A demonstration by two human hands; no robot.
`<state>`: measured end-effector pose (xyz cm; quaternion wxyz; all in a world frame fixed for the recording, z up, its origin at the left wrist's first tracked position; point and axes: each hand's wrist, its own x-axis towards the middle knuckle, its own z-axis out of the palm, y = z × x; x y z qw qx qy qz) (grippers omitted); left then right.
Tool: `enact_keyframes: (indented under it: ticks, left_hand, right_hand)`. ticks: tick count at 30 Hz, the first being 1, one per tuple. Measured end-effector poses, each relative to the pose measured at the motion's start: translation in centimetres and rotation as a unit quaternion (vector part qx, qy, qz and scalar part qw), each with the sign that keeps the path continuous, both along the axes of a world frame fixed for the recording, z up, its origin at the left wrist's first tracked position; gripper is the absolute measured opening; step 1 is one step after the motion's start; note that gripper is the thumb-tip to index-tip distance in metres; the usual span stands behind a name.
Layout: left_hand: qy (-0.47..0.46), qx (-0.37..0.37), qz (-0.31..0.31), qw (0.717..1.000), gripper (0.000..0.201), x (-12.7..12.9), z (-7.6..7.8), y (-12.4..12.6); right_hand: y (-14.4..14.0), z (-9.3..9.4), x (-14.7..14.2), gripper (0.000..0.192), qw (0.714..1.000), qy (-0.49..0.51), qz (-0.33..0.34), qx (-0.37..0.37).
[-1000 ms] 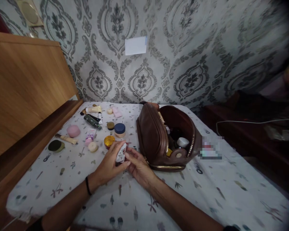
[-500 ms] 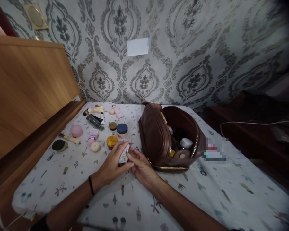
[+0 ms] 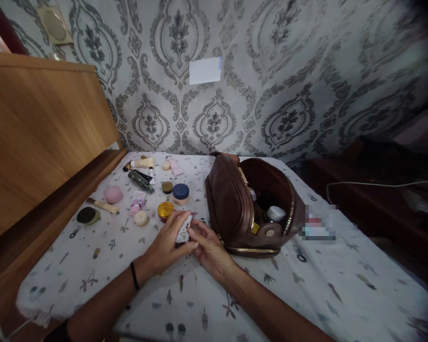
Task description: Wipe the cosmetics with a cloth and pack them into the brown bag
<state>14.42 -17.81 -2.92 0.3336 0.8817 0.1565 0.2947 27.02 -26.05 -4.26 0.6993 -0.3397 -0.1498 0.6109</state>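
Note:
A small white item (image 3: 183,232), its kind unclear, is gripped between the thumb and fingers of my left hand (image 3: 167,242). From the other side my right hand (image 3: 210,248) closes in, thumb and fingertips pinching its right edge. Fingers cover much of the item. Just beyond the left fingertips sits a jar with a gold lid (image 3: 166,210). Behind that stands a blue-lidded jar (image 3: 180,194). To the right of my hands, a brown leather cosmetic bag (image 3: 228,199) lies unzipped, with a silver-lidded jar (image 3: 276,213) inside it.
At left lie a pink round sponge-like piece (image 3: 113,194), a dark-lidded jar (image 3: 87,215), a cream round pot (image 3: 141,218), a dark green tube (image 3: 140,182) and several other cosmetics. A wooden panel (image 3: 43,128) borders the patterned tabletop (image 3: 135,304) on the left.
Both hands stay nearly in place around the small white item. The right fingers have shifted very slightly against it. Bag and cosmetics have not moved.

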Motion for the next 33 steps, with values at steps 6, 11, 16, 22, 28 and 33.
enact_keyframes:
  ticks: [6,11,16,22,28,33]
  left_hand:
    - [0.0,-0.002,-0.002,1.0,0.063,-0.04,-0.09,0.07]
    - [0.007,0.007,-0.008,1.0,0.064,-0.13,0.1,0.06]
    - [0.01,0.01,-0.004,1.0,0.064,-0.14,0.3,0.0]
    - [0.011,0.012,-0.007,1.0,0.063,-0.2,0.27,0.04]
    - [0.008,0.013,-0.008,1.0,0.064,-0.23,0.19,0.04]
    - [0.014,0.016,-0.006,1.0,0.064,-0.26,0.15,0.02]
  right_hand:
    - [0.02,-0.01,0.01,0.04,1.0,-0.002,0.004,0.002]
    - [0.01,0.09,-0.08,0.04,1.0,-0.012,0.004,0.005]
    - [0.01,0.24,-0.1,0.039,1.0,-0.008,0.003,0.004]
    - [0.04,0.14,-0.1,0.04,1.0,-0.004,-0.002,0.0]
    - [0.02,0.1,-0.15,0.042,1.0,-0.002,0.0,-0.002]
    - [0.08,0.06,-0.07,0.043,1.0,0.0,0.0,-0.005]
